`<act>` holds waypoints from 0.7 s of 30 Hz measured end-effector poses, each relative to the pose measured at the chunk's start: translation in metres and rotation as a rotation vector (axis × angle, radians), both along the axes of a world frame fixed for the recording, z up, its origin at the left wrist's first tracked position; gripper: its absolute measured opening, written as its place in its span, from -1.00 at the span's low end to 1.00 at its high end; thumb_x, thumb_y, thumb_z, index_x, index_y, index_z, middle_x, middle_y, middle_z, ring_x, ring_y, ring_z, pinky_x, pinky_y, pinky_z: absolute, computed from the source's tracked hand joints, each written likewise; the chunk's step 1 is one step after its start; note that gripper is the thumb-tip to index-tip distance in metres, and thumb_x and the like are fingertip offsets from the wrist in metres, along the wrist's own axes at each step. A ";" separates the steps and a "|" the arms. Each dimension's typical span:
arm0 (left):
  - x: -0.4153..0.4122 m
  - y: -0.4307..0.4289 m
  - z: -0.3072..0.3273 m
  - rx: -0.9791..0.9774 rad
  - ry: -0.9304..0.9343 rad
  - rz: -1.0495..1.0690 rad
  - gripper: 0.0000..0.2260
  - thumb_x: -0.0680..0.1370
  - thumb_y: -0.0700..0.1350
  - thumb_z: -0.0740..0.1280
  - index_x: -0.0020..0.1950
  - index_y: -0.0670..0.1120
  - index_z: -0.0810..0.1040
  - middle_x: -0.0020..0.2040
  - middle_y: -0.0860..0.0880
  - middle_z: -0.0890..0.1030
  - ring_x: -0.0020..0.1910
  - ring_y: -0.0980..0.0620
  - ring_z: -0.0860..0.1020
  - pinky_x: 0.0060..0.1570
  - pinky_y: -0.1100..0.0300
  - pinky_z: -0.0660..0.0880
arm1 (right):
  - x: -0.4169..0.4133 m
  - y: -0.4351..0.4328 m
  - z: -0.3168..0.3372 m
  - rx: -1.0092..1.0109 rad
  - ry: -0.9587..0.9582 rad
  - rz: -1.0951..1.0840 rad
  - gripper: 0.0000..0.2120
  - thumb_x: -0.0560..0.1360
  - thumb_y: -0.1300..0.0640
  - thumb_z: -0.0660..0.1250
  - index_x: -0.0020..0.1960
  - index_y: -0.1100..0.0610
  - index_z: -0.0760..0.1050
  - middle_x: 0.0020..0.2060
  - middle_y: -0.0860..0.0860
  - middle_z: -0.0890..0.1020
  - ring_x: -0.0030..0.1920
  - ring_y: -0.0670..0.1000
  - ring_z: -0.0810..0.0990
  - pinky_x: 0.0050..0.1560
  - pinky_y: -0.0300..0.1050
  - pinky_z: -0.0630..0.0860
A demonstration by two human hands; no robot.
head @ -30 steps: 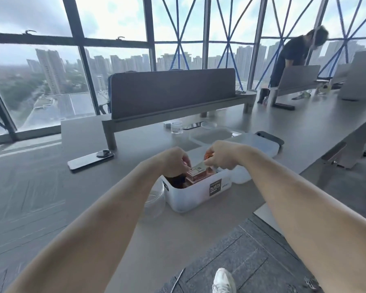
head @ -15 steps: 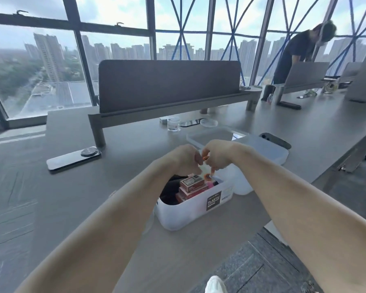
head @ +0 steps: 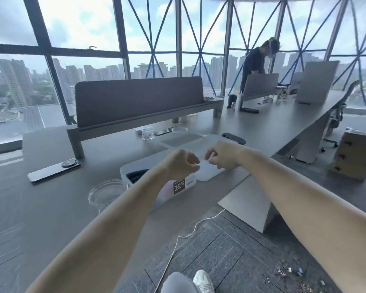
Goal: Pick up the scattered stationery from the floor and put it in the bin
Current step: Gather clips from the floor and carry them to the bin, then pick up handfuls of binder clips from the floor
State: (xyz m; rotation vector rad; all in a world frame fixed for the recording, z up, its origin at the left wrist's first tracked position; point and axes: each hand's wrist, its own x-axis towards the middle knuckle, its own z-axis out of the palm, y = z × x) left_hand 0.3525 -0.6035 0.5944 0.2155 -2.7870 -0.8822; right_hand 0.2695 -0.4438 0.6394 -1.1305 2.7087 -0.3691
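The white plastic bin [head: 125, 168] with a dark label stands on the grey desk [head: 51, 208]; my left forearm hides most of it, and only dark items show at its left end. My left hand [head: 182, 163] hovers just above the bin, fingers loosely curled and apart, with nothing visible in it. My right hand [head: 222, 155] is a little to the right at the same height, fingers hanging down, also holding nothing. Small scattered stationery [head: 290, 271], clips and pins, lies on the carpet at the bottom right.
On the desk are a phone [head: 53, 171], a glass dish [head: 106, 191], a small jar [head: 147, 133] and a translucent lid [head: 184, 139]. A white cable [head: 199, 225] runs over the carpet by my shoe [head: 203, 282]. A cardboard box [head: 355, 155] stands at right; a person [head: 256, 66] works at the back.
Both hands have lifted up from the bin and drawn apart, with nothing left in them. My head has risen and turned, so the bin's contents are now hidden.
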 end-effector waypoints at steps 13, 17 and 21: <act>0.007 0.292 -0.093 -0.240 -0.344 -0.577 -0.86 0.54 -0.05 0.39 0.04 -0.01 0.70 -0.05 0.07 0.68 -0.11 0.07 0.64 -0.13 0.26 0.57 | 0.085 0.332 -0.119 0.286 -0.046 -0.409 -0.74 0.60 0.09 0.25 0.21 0.08 0.61 0.23 0.02 0.62 0.20 0.08 0.57 0.18 -0.09 0.48; -0.008 0.353 -0.141 -0.385 -0.448 -0.666 -0.82 0.57 -0.08 0.32 0.12 -0.03 0.65 0.08 -0.02 0.67 0.07 -0.04 0.63 0.01 0.19 0.55 | 0.084 0.410 -0.162 0.336 -0.167 -0.508 -0.75 0.59 0.09 0.25 0.20 0.07 0.61 0.23 -0.01 0.60 0.19 0.05 0.56 0.11 -0.15 0.45; -0.044 0.388 -0.175 -0.463 -0.473 -0.730 -0.94 0.54 0.01 0.31 -0.04 0.08 0.57 -0.04 0.02 0.60 -0.03 -0.04 0.58 -0.07 0.18 0.49 | 0.074 0.465 -0.201 0.298 -0.259 -0.612 -0.76 0.61 0.04 0.23 0.22 0.02 0.57 0.21 -0.01 0.58 0.15 0.05 0.55 0.17 -0.04 0.49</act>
